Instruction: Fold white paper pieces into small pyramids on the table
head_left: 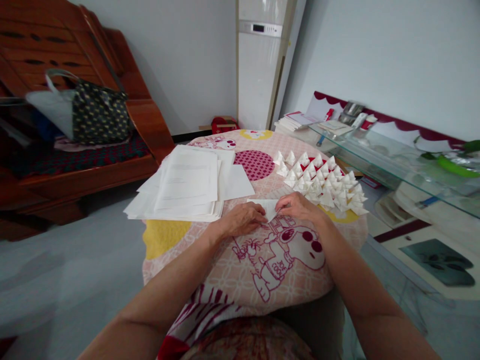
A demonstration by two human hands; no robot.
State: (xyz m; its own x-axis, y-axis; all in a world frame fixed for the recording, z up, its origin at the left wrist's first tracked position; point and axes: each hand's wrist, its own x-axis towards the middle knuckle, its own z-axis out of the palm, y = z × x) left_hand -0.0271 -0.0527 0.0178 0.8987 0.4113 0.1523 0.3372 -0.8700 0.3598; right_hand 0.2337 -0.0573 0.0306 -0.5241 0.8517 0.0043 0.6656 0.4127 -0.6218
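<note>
A small white paper piece (267, 206) lies on a pink cartoon-print cloth (262, 270) that covers a round table. My left hand (245, 219) presses on its left side with curled fingers. My right hand (300, 206) pinches its right edge, and the paper is partly folded between both hands. Behind my right hand lie several folded white paper triangles (322, 182) in rows. A stack of white paper sheets (187, 184) rests on the table's left side.
A wooden bench (75, 165) with a dark patterned bag (99, 112) stands at the left. A glass shelf unit (393, 160) with books and small items is at the right. A tall white air conditioner (258, 65) stands in the back corner.
</note>
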